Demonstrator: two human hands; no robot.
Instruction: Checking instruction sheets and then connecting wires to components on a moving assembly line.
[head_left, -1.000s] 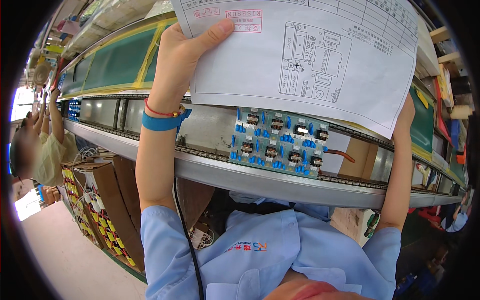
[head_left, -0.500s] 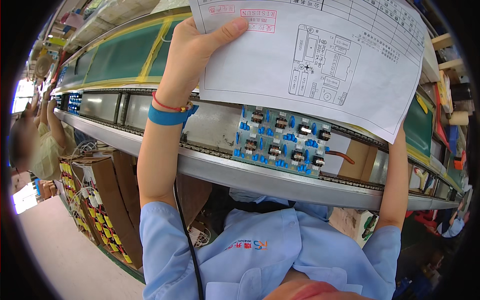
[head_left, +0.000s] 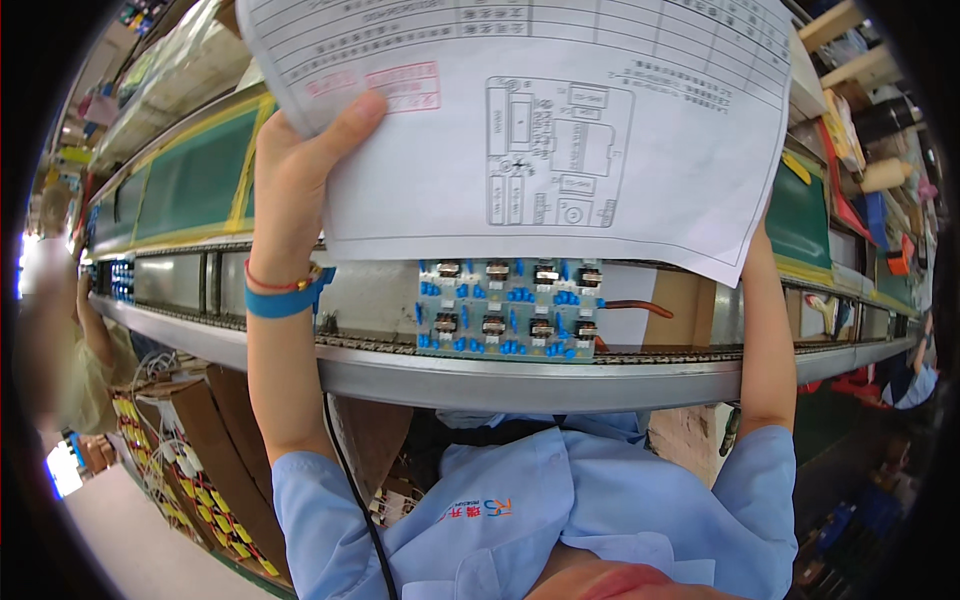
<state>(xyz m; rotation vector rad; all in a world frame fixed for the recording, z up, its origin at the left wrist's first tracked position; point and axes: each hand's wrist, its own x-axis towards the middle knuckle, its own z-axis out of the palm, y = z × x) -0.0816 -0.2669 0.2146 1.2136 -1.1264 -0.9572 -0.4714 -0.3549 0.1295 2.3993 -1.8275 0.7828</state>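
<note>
My left hand [head_left: 308, 165] pinches the left side of a white printed sheet [head_left: 420, 195], its thumb lying over the front. The sheet carries a line drawing of a circuit board, a table and red stamp marks. At the right edge my right forearm [head_left: 768, 350] goes up behind the paper, which hides that hand and its fingers. Below the sheet's lower edge lies a panel of circuit boards [head_left: 508, 310] with blue disc parts and small copper-wound transformers in rows. The sheet covers part of the view over the panel's far edge.
The panel rests on a conveyor with chain rails [head_left: 680, 357] and a metal front edge [head_left: 480, 385]. A brown cable [head_left: 640, 306] sticks out beside it. Green mats [head_left: 195, 185] line the far side. Cardboard boxes [head_left: 235, 430] stand at lower left; another person [head_left: 100, 350] is at far left.
The view has turned and shifted, so the panel and sheet appear further left and more level. My left hand keeps its grip on the sheet.
</note>
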